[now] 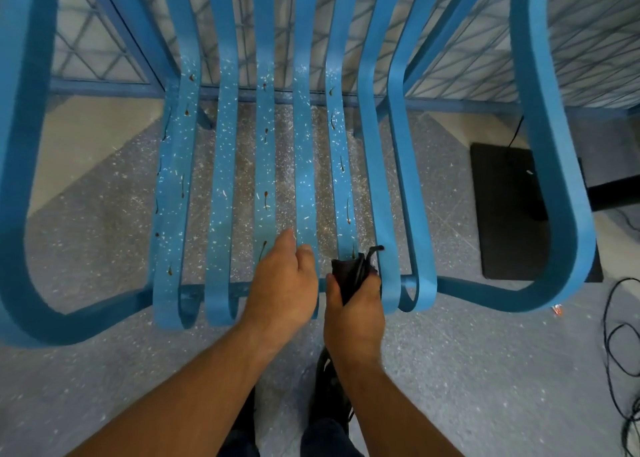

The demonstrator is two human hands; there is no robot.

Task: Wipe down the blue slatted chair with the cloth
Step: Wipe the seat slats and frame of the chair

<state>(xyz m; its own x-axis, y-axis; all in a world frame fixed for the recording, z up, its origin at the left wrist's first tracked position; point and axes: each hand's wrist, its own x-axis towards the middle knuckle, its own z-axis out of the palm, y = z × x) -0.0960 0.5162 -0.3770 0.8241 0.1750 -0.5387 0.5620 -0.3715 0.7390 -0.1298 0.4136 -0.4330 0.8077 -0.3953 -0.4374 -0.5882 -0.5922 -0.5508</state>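
The blue slatted chair (221,166) fills the view from above, its seat slats running away from me. White flecks and brown drip marks cover the left and middle slats; the two rightmost slats look clean. My right hand (355,313) grips a bunched dark cloth (353,271) at the front end of a right-of-middle slat. My left hand (282,283) rests over the front of the middle slats with fingers loosely curled, holding nothing that I can see.
The chair's looped armrests (550,145) stand at both sides. A black flat base (509,211) with cables (620,335) lies on the speckled floor at the right. A blue mesh fence (433,41) rises behind the chair. My dark shoes (329,384) stand below the seat's front edge.
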